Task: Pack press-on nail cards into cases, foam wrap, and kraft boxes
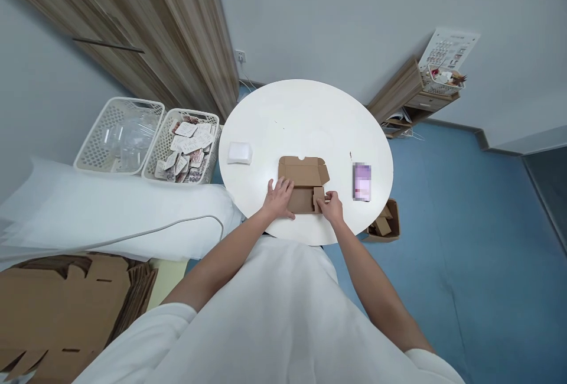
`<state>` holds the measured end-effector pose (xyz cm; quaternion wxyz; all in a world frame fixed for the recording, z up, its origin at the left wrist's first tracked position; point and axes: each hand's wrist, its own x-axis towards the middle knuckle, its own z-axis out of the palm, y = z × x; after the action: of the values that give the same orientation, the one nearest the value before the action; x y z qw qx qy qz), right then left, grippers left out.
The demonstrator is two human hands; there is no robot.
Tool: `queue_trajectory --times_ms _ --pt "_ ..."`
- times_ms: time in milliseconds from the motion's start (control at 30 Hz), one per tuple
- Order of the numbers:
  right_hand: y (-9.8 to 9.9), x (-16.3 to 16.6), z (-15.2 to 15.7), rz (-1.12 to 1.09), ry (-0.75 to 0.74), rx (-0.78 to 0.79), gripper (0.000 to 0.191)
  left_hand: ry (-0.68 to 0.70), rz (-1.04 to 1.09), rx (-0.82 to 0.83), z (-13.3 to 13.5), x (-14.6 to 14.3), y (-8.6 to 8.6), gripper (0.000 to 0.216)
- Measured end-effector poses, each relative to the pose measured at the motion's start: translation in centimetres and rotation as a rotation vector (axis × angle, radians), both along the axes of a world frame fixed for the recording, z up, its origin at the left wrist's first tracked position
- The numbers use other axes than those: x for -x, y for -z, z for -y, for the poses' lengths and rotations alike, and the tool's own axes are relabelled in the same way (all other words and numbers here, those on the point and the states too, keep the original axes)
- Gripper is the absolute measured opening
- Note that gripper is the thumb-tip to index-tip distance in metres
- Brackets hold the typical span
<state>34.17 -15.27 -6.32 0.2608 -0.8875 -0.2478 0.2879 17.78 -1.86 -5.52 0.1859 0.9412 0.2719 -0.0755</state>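
Observation:
A brown cardboard box lies part-folded near the front edge of the round white table. Its lid is raised and leans away from me, with a small tab sticking out at the right. My left hand spans the box's left end, thumb at the near side and fingers toward the lid, holding it. At the right end, my right hand pinches the folded side flap. The inside of the box's left end is hidden under my left hand.
A white packet lies left on the table, a purple pack right. Two white baskets hold clear plastic and blister-like cards. Flat cardboard blanks are stacked lower left. A carton of cardboard pieces stands on the floor.

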Motion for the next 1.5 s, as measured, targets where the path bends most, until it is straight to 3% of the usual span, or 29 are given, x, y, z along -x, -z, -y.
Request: queue_trajectory --times_ms 200,433,733,1100,1500 --pt "0.0 -0.4 -0.1 0.045 -0.021 0.063 0.033 0.012 0.019 -0.011 0.2 0.4 0.1 0.116" --pt "0.3 -1.4 0.1 -0.049 -0.006 0.091 0.023 0.020 0.002 -0.004 0.3 1.0 0.0 0.118" --pt "0.3 0.1 0.1 0.193 -0.149 0.283 0.012 0.039 0.058 -0.016 0.7 1.3 0.8 0.123" --pt "0.5 0.5 0.3 0.155 -0.143 0.224 0.014 0.062 0.039 -0.029 0.7 1.4 0.7 0.122" --pt "-0.3 1.8 0.1 0.188 -0.047 0.332 0.010 0.115 0.059 -0.118 1.0 2.7 1.0 0.127"
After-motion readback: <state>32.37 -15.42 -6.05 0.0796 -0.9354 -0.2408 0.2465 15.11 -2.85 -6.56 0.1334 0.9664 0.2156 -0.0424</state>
